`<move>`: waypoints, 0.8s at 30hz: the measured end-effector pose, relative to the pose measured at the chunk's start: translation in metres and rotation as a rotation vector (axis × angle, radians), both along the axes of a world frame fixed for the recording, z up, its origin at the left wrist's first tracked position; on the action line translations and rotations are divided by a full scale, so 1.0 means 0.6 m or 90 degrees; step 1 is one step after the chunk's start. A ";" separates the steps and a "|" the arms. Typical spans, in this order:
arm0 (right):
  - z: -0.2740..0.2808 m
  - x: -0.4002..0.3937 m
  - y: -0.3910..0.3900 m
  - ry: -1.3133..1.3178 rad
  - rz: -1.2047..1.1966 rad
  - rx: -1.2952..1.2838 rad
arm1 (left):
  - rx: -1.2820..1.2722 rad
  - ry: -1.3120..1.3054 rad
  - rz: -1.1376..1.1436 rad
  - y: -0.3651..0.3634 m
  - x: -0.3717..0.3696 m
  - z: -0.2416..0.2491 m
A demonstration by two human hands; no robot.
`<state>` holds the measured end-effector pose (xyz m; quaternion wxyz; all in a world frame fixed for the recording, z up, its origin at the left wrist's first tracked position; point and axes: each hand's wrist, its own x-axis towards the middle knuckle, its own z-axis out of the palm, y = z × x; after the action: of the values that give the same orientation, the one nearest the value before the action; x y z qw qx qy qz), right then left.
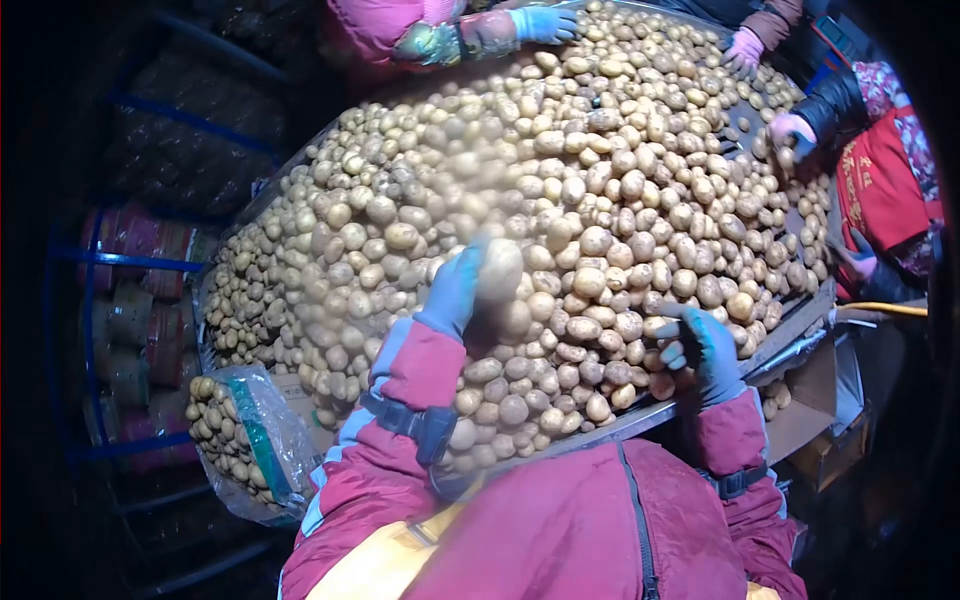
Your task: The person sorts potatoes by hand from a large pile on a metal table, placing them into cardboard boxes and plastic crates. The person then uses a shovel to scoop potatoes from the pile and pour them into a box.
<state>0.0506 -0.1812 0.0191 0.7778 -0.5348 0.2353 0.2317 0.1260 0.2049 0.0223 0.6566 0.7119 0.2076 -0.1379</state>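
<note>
A wide heap of potatoes (pixel 600 240) fills a metal-edged table (pixel 640 415). My left hand (pixel 456 285), in a blue-grey glove, is over the middle of the heap, closed on a large pale potato (pixel 499 270) at its fingertips. Nearer the front edge on the right, my right hand (pixel 703 350), in a blue glove with pale fingertips, has its fingers apart over the potatoes. I can make out nothing held in it. A smudge blurs part of the view around my left hand.
Co-workers' gloved hands (pixel 545 24) (pixel 743 50) (pixel 792 133) reach in from the far and right edges. A plastic-lined bag of potatoes (pixel 225 440) stands at the left, cardboard boxes (pixel 810 400) at the right. Blue racks (pixel 150 262) hold filled sacks at the far left.
</note>
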 end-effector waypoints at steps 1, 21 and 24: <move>0.007 0.003 0.008 0.007 0.037 0.011 | -0.082 0.033 0.007 -0.025 -0.007 0.019; -0.042 -0.073 0.018 0.082 0.003 0.357 | 0.725 -0.243 0.080 0.182 0.094 -0.131; -0.044 -0.061 0.034 0.082 0.002 0.369 | 0.476 -0.199 0.009 0.046 0.031 -0.041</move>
<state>0.0142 -0.1610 -0.0074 0.8810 -0.2748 0.2075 0.3243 0.1444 0.2322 -0.0025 0.3772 0.9125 0.1456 0.0614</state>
